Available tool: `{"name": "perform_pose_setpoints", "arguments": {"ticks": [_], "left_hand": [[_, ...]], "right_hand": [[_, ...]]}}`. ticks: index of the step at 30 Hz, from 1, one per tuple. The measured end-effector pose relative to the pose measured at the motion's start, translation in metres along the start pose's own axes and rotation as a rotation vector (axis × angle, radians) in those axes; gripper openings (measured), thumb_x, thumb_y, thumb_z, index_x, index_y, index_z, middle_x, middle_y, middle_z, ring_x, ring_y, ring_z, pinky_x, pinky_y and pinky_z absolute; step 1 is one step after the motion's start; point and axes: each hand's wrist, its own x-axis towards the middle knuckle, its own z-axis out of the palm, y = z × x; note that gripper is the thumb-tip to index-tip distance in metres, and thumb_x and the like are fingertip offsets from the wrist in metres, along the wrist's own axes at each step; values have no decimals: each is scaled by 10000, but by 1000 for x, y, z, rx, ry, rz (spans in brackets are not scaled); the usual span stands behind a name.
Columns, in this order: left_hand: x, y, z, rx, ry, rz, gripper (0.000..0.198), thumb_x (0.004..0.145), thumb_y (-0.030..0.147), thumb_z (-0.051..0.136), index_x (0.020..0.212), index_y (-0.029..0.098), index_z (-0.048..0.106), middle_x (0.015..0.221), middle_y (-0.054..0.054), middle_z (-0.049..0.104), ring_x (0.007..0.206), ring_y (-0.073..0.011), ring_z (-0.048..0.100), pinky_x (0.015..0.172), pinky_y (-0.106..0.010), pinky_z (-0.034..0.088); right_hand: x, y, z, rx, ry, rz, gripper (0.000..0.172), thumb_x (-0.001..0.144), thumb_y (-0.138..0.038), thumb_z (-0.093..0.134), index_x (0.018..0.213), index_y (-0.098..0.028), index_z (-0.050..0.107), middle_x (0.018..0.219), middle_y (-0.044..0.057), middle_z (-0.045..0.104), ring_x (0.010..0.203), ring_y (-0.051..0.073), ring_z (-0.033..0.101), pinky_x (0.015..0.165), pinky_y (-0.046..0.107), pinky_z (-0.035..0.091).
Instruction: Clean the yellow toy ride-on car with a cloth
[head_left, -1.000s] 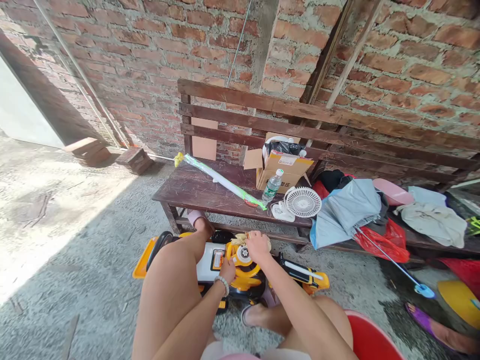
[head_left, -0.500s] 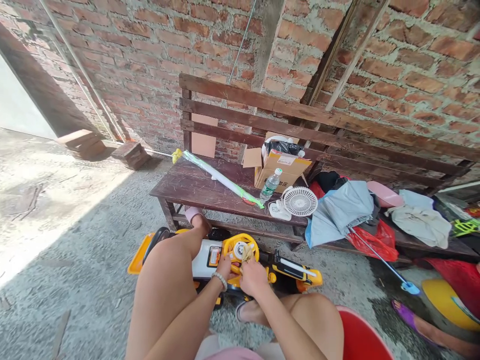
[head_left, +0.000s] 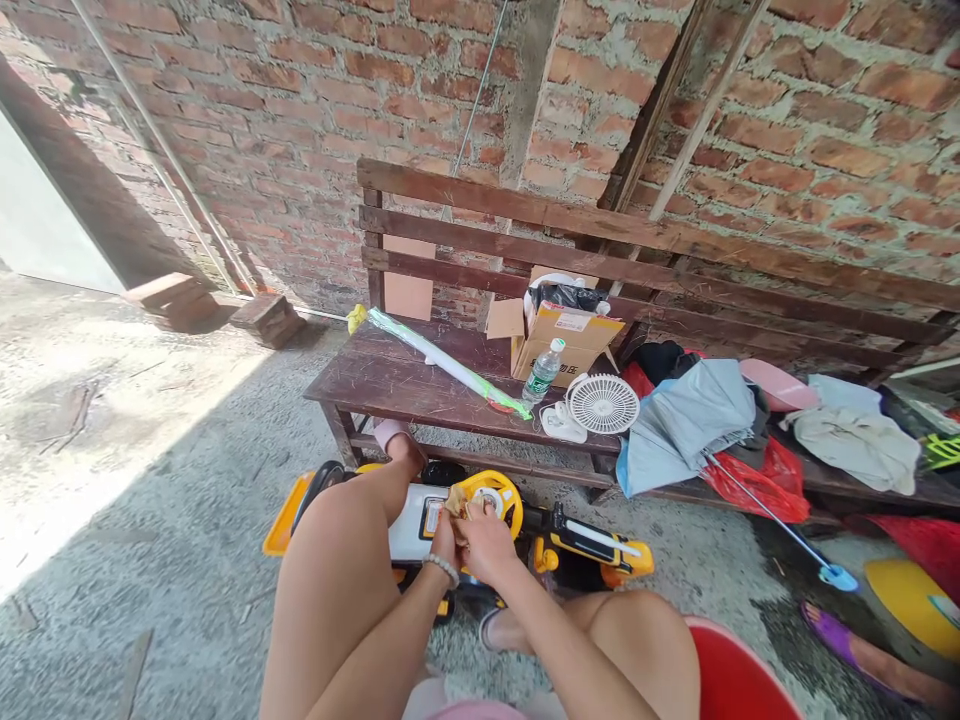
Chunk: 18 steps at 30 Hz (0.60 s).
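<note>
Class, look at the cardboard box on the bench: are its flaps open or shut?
Open: the cardboard box has flaps splayed outward, and a black bag shows at its top.

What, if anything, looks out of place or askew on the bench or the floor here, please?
The yellow ride-on toy car lies tipped on its side on the floor under both hands. On the bench, a half-collapsed grey umbrella sprawls over its edge, handle reaching the ground.

Brick wall [head_left: 285, 110], wooden bench [head_left: 420, 385], concrete floor [head_left: 150, 500]
</note>
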Motion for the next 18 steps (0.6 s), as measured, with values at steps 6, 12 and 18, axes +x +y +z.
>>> {"name": "perform_pose_setpoints", "arguments": {"ticks": [6, 12, 18], "left_hand": [[2, -2, 2, 131, 80, -25, 605, 1056, 527, 339, 1390, 124, 642, 1056, -162, 813, 957, -316, 797, 862, -441, 647], [9, -5, -8, 318, 180, -47, 454, 1075, 488, 410, 1396, 201, 555, 955, -112, 799, 823, -260, 799, 799, -400, 631], [10, -3, -10, 474, 225, -19, 445, 1028, 455, 580, 1420, 273, 471, 994, -104, 800, 804, -264, 802, 830, -445, 651]], "right_hand": [[-37, 23, 10, -81, -40, 19, 398, 913, -192, 584, 1267, -272, 747, 1399, 118, 624, 1278, 320, 568, 961, 375, 545], [-30, 61, -4, -195, 26, 300, 440, 1011, -187, 469, 1376, -267, 702, 1476, 158, 582, 1278, 344, 562, 956, 405, 540], [24, 61, -32, -202, 113, 150, 516, 1043, -156, 418, 1482, -316, 637, 1606, 120, 503, 1406, 329, 465, 1151, 470, 396]]}}
